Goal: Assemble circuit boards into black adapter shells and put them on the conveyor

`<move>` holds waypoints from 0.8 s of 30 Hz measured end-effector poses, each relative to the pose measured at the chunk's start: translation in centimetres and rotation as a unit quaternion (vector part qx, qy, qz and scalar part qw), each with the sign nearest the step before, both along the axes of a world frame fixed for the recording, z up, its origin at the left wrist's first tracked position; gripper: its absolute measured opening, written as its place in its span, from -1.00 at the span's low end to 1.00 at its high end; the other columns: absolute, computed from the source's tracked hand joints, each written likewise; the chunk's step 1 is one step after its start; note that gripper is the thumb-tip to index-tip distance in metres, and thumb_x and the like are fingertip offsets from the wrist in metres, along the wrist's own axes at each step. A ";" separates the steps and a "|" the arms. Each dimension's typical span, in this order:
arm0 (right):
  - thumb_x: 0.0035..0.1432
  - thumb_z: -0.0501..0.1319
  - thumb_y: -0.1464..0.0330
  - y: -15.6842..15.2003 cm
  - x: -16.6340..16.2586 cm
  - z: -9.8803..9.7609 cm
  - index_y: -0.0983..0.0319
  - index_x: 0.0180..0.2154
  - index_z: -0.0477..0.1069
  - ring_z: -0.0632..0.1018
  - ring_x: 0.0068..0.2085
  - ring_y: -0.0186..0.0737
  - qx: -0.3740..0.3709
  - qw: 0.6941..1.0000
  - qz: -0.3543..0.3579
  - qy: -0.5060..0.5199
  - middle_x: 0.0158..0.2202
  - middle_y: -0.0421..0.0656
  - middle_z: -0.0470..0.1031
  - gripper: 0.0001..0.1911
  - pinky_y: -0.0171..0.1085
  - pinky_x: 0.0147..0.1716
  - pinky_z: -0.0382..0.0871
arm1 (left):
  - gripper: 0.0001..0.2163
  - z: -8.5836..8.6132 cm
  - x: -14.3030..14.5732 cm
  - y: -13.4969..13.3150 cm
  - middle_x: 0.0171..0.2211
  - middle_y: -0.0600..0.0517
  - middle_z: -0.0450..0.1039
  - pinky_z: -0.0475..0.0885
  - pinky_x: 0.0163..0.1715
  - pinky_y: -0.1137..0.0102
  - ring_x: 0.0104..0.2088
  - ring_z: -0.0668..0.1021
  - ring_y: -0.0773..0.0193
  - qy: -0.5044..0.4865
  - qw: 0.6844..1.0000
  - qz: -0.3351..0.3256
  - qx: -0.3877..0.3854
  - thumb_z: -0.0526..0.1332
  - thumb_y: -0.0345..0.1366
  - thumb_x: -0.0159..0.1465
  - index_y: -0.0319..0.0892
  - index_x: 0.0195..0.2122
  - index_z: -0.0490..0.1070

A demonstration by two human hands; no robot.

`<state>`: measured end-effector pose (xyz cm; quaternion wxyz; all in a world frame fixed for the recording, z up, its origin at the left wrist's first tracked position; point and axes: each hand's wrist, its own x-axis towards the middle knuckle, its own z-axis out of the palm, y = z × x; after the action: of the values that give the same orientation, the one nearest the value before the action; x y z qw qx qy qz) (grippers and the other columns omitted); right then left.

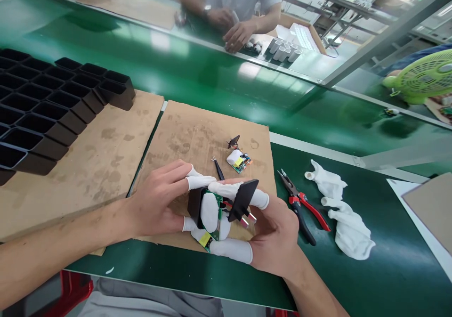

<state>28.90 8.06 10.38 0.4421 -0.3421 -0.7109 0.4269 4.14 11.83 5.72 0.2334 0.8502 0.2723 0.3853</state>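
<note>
My left hand (160,197), white finger cots on its fingertips, grips a black plastic case (195,207) by its sides. Partly inside the case's mouth sits a green circuit board (216,230) with a white-covered block and a yellow part. My right hand (273,230), also in finger cots, holds the board along with a black plug cover (244,198) that carries metal pins. Beyond my hands, a second circuit board (240,160) lies on the cardboard beside tweezers (218,168). Some of the case is hidden by my fingers.
Rows of black cases (45,112) stand on cardboard (116,138) at left. Pliers with red and black handles (302,204) and white gloves (348,225) lie at right. Across the green bench, a co-worker's hands (238,32) are near white cylinders (284,49). A green fan (425,74) stands far right.
</note>
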 end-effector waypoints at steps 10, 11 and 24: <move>0.02 0.75 0.24 0.4 -0.2 0.4 0.08 0.04 0.70 0.66 -0.23 -0.06 0.047 0.999 0.002 -0.013 -0.13 -0.11 0.72 -0.44 -0.11 -0.20 0.66 | -0.53 0.0 0.0 0.0 -0.21 -0.05 0.55 0.45 -0.25 0.24 -0.23 0.54 0.09 0.003 1.000 -0.002 0.013 0.52 -0.13 0.36 -0.21 0.20 0.50; 0.01 0.75 0.22 0.4 -0.2 0.4 0.08 0.03 0.70 0.66 -0.24 -0.06 0.046 0.999 -0.002 -0.015 -0.13 -0.11 0.72 -0.44 -0.11 -0.20 0.65 | -0.53 0.1 0.0 0.0 -0.21 -0.04 0.54 0.44 -0.25 0.24 -0.23 0.54 0.09 0.003 1.000 -0.001 0.011 0.52 -0.12 0.36 -0.21 0.19 0.50; 0.02 0.75 0.22 0.2 -0.1 0.2 0.10 0.00 0.67 0.64 -0.23 -0.09 0.049 0.998 -0.012 -0.023 -0.13 -0.12 0.72 -0.46 -0.13 -0.22 0.62 | -0.55 0.0 0.1 0.0 -0.23 -0.03 0.52 0.40 -0.27 0.26 -0.26 0.50 0.11 0.008 0.999 0.011 0.034 0.48 -0.09 0.40 -0.17 0.19 0.48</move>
<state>28.78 8.29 10.53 0.4471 -0.3378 -0.7368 0.3784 4.24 11.81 5.68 0.1981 0.8577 0.2705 0.3898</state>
